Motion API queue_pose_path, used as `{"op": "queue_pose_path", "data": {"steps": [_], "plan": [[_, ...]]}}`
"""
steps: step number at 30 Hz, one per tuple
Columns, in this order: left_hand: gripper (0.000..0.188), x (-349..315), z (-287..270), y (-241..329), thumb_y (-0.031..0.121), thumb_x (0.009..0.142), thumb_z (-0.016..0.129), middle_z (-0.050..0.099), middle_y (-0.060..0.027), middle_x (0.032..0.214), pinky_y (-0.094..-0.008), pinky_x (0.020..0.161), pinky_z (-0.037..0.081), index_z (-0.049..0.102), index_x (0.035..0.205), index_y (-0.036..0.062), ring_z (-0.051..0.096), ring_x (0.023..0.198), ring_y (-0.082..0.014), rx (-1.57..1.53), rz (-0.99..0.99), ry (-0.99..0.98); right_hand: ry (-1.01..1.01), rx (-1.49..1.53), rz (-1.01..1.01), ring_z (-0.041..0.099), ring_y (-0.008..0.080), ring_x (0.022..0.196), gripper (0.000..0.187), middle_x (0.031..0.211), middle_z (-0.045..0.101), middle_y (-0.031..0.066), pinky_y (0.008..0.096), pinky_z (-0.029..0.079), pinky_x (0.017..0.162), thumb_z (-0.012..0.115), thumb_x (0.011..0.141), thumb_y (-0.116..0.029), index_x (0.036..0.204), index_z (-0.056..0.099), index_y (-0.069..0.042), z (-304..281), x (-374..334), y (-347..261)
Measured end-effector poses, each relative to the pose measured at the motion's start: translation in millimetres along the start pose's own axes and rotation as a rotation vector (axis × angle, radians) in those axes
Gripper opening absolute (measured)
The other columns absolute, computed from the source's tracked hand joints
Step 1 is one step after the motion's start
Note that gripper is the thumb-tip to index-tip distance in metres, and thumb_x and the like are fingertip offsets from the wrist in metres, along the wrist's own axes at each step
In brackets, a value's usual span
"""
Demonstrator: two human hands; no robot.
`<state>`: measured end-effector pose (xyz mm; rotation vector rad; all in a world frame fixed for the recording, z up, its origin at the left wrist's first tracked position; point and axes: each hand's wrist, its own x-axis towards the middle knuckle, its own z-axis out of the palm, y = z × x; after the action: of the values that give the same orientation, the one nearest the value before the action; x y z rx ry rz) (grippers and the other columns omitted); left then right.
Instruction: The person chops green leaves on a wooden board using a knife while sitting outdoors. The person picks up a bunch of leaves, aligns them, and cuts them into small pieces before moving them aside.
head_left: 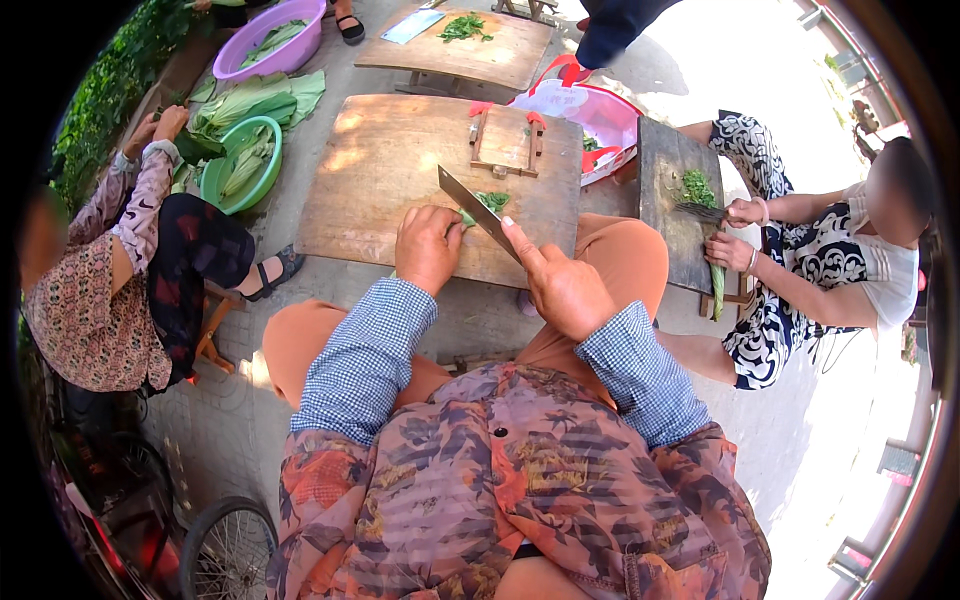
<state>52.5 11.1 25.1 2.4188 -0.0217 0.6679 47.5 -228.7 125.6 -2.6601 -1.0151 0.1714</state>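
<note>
A wide wooden board stands before my knees. Over its near part my right hand grips a cleaver, forefinger stretched along the blade's back. The blade slants up and to the left. My left hand is closed, its curled fingers holding leafy greens against the board just left of the blade; most of that bunch is hidden under the hand. Beyond the blade lies a small heap of chopped greens. Blue checked sleeve covers reach to both my wrists.
A small wooden frame lies on the board's far right. At right, a person cuts greens on a dark board. To the left, another person handles leaves beside a green basin. Further off are a purple basin, a second table and a red-white bag.
</note>
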Motion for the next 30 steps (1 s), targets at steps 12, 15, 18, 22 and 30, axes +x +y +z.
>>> {"op": "queue_pose_path", "data": {"steps": [12, 15, 18, 22, 30], "plan": [[0.013, 2, -1, 3, 0.011, 0.083, 0.08, 0.071, -0.01, 0.095, -0.0453, 0.087, 0.052, 0.072, 0.094, 0.0074, 0.064, 0.096, -0.034, 0.014, -0.019, 0.001, -0.039, -0.042, -0.082, 0.068, 0.0371, 0.066, 0.089, 0.089, 0.061, 0.0198, 0.0465, 0.059, 0.06, 0.06, 0.087, 0.001, 0.168, 0.027, -0.015, -3, -3, -1], [0.013, 3, 0, 2, 0.01, 0.083, 0.08, 0.071, -0.0104, 0.095, -0.0454, 0.087, 0.052, 0.072, 0.094, 0.0072, 0.064, 0.097, -0.0343, 0.01, -0.021, 0.004, -0.038, -0.057, -0.084, 0.067, 0.0371, 0.066, 0.089, 0.088, 0.059, 0.0193, 0.0466, 0.059, 0.059, 0.059, 0.087, 0.002, 0.168, 0.027, -0.014, -4, -5, -2], [0.013, 2, 0, 1, 0.01, 0.083, 0.079, 0.071, -0.0106, 0.095, -0.0454, 0.087, 0.052, 0.072, 0.093, 0.0069, 0.064, 0.097, -0.0343, -0.002, -0.034, 0.008, -0.061, -0.056, -0.073, 0.067, 0.0373, 0.065, 0.088, 0.087, 0.058, 0.0188, 0.047, 0.059, 0.059, 0.058, 0.089, 0.001, 0.169, 0.025, -0.015, -5, -18, -3], [0.012, 1, 2, 1, 0.009, 0.082, 0.08, 0.071, -0.0108, 0.094, -0.0455, 0.087, 0.052, 0.072, 0.092, 0.0066, 0.064, 0.097, -0.0343, -0.019, -0.035, 0.012, -0.112, -0.067, -0.053, 0.067, 0.0373, 0.065, 0.088, 0.085, 0.058, 0.0181, 0.0474, 0.059, 0.058, 0.057, 0.091, 0.0, 0.17, 0.022, -0.016, -11, -35, 0], [0.013, 1, 5, -3, 0.007, 0.081, 0.08, 0.07, -0.0118, 0.092, -0.0459, 0.085, 0.052, 0.072, 0.091, 0.0052, 0.064, 0.093, -0.0353, -0.032, -0.04, 0.013, -0.13, -0.082, -0.069, 0.07, 0.0384, 0.07, 0.087, 0.089, 0.064, 0.0194, 0.0482, 0.059, 0.062, 0.059, 0.092, -0.003, 0.169, 0.024, -0.021, 11, 25, 0]]}}
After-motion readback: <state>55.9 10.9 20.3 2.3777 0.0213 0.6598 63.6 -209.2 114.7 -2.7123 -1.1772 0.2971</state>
